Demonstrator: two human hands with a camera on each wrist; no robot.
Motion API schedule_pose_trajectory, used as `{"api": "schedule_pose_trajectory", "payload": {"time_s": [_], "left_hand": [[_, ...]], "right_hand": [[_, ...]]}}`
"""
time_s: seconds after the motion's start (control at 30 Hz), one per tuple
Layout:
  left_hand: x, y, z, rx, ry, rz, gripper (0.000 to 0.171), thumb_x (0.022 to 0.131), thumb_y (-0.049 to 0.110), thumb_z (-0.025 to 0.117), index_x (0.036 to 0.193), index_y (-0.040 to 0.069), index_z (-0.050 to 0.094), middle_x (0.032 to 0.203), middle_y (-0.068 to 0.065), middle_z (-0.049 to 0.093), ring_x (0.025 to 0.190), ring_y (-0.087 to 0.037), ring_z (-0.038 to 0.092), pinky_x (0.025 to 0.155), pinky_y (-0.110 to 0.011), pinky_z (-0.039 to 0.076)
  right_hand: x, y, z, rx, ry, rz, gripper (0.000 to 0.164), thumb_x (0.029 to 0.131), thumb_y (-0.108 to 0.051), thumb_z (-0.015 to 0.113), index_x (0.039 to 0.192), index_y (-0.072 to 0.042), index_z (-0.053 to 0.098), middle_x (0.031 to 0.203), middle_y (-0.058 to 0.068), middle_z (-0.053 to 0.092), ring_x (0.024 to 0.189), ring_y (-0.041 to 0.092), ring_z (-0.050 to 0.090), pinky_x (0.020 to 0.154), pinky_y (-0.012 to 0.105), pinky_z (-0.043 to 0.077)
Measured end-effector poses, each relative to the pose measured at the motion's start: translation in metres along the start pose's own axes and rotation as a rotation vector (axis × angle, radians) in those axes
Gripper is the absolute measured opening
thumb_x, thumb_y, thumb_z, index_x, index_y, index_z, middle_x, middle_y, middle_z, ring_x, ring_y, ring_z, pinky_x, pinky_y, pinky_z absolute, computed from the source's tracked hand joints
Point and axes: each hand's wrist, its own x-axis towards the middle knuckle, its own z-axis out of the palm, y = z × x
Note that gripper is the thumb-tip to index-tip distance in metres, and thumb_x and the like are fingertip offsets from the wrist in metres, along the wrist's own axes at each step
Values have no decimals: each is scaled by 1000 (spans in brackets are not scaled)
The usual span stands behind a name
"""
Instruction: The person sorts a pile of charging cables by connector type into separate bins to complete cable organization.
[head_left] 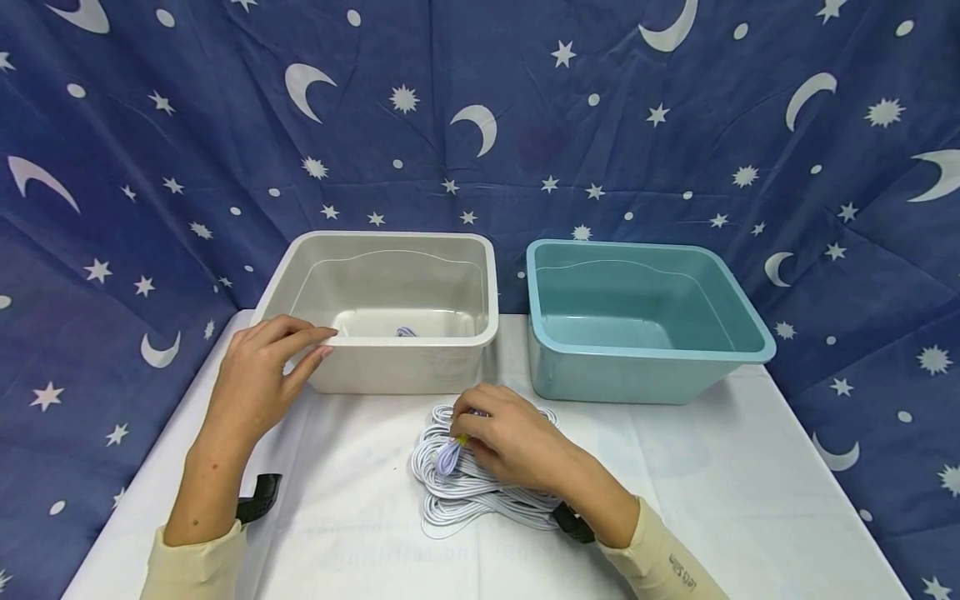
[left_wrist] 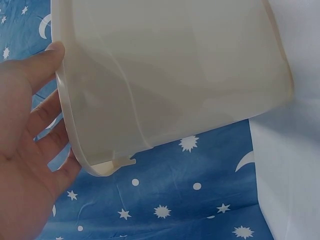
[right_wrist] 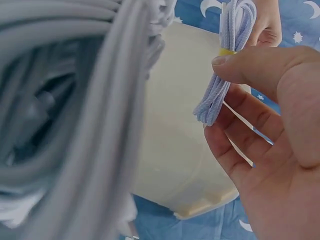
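Note:
My left hand (head_left: 258, 375) is at the front left rim of an off-white plastic bin (head_left: 397, 367), with the rim between thumb and fingers. A small lilac cord bundle (head_left: 406, 332) lies inside that bin, mostly hidden by its front wall. Over a pile of loosely coiled white cords (head_left: 450, 508) on the table, my right hand (head_left: 517, 437) pinches a lilac cord bundle (right_wrist: 212, 97) by its yellow tie (right_wrist: 227, 52). In the right wrist view the thumb presses on that tie and the fingers sit behind the bundle. Part of the pile is hidden under this hand.
A teal plastic bin (head_left: 630, 377) stands to the right of the off-white one, a narrow gap between them. White cloth (head_left: 360, 517) covers the table. Behind and along both sides hangs a dark blue curtain (head_left: 525, 150) with moons and stars.

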Motion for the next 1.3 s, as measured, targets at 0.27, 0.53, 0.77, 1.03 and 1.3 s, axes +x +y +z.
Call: {"api": "schedule_pose_trajectory", "payload": {"time_s": [0.27,0.53,0.77,1.03,1.3], "left_hand": [[0,0,0,-2,3,7,26,89,9,86,115,12,82,103,-5,72,95,-28,66,86,-50,42],[0,0,0,-2,2,8,26,89,9,86,115,12,82,103,-6,72,94,-28,66,85,-50,42],[0,1,0,-5,1,9,26,89,8,86,115,12,82,103,-6,71,95,-28,66,86,-50,42],[0,0,0,-3,7,14,26,89,8,86,115,12,82,103,-5,71,95,-28,66,83,-49,41],[0,0,0,-3,6,9,26,90,9,86,115,12,82,102,-5,71,95,-28,66,85,-49,42]], "right_hand": [[10,3,-15,-7,-8,-6,21,88,1,76,100,-16,75,112,-3,65,106,15,62,97,32,50],[26,6,-32,-14,-7,-18,22,88,2,77,102,-15,76,110,-3,65,106,16,61,96,31,49],[41,10,-45,-20,11,-39,20,91,0,75,104,-15,76,110,-2,66,105,17,62,95,31,49],[59,17,-58,-15,49,-35,20,92,-1,74,106,-14,76,109,-1,68,104,18,64,93,33,50],[78,27,-61,-14,92,-27,17,91,-2,74,104,-13,76,106,-1,67,103,19,63,94,34,50]]}}
